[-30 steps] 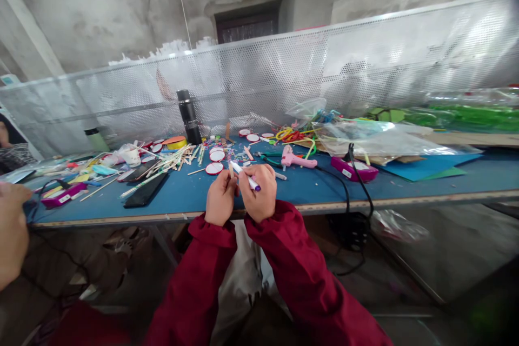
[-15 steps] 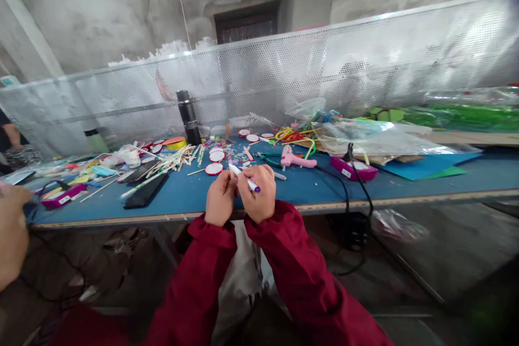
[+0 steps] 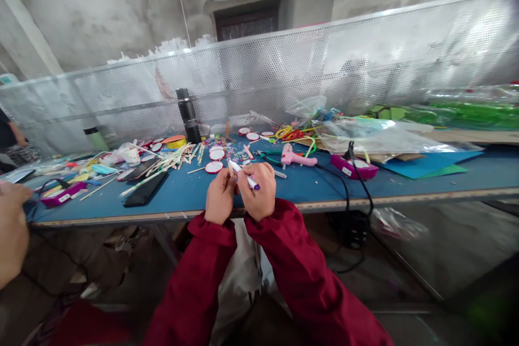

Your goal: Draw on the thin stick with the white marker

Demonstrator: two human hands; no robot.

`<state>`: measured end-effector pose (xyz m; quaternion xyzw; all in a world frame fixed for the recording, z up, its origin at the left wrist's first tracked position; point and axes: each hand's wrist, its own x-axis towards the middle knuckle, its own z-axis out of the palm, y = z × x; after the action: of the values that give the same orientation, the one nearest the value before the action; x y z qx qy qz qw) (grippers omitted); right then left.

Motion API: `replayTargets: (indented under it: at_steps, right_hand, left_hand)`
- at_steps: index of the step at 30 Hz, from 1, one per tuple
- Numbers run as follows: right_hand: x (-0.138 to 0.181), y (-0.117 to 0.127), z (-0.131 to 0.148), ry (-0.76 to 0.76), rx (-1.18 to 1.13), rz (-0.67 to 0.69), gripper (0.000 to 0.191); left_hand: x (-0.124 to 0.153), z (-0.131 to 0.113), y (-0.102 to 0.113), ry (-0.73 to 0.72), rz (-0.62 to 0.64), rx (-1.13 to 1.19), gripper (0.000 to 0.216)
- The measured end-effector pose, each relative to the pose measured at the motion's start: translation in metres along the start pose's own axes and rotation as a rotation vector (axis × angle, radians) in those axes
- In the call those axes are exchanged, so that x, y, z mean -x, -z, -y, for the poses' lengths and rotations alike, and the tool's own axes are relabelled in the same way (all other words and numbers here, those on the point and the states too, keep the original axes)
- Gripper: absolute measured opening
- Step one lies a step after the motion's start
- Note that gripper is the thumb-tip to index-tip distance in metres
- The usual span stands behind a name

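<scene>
At the front edge of the blue-topped table, my right hand [image 3: 259, 190] is closed round a white marker [image 3: 245, 174] with a purple end. Its tip points up and left, beside my left hand [image 3: 219, 194]. That hand is closed on a small wooden stick [image 3: 231, 169], of which only a short pale length shows between the fingers. Just beyond my hands lie white discs with red rims [image 3: 214, 167]. To the right of my right hand a grey-white pen-like piece [image 3: 279, 174] rests on the table, in front of a pink glue gun [image 3: 298, 158].
A black phone [image 3: 146, 190], loose wooden sticks [image 3: 184, 155] and a black thermos [image 3: 188, 119] are to the left. Green-handled pliers [image 3: 270, 158], a purple device [image 3: 353, 167] with cables and coloured sheets [image 3: 430, 165] lie right. A co-worker's hand [image 3: 12, 227] is at far left.
Both hands stay in nearly the same place. The marker's tip has shifted slightly, and the wooden stick shows more clearly. The view has tilted very little.
</scene>
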<state>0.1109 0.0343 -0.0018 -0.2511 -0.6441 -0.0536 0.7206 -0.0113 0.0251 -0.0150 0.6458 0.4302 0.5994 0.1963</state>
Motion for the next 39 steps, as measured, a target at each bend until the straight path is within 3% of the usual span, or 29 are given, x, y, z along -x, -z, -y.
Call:
replayTargets:
  at_steps: [39]
  right_hand:
    - [0.0007, 0.0006, 0.0011, -0.029, 0.023, -0.03, 0.014]
  left_hand:
    - [0.0, -0.0017, 0.0006, -0.006, 0.011, -0.016, 0.018]
